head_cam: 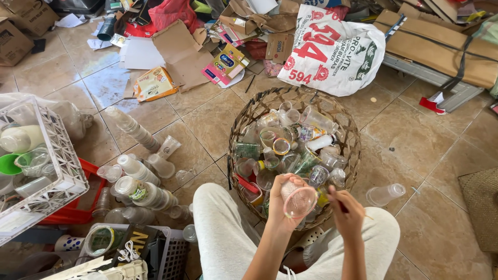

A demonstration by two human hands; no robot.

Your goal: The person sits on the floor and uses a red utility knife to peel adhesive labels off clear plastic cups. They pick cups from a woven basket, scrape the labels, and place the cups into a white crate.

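Two hands — left hand [282, 205] fingers grip a clear cup [300, 199]; right hand [346, 215] fingers closed on something hidden.

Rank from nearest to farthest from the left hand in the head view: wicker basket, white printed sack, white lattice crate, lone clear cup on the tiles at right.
From the left hand:
1. Wicker basket, directly ahead, hand at its near rim.
2. Lone clear cup, on the tiles to the right.
3. White printed sack, beyond the basket.
4. White lattice crate, far left.

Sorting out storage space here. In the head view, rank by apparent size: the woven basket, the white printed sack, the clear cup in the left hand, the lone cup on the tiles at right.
1. Woven basket
2. White printed sack, though it lies farther off, so the order is unsure
3 and 4. Clear cup in the left hand and lone cup: alike; unranked.
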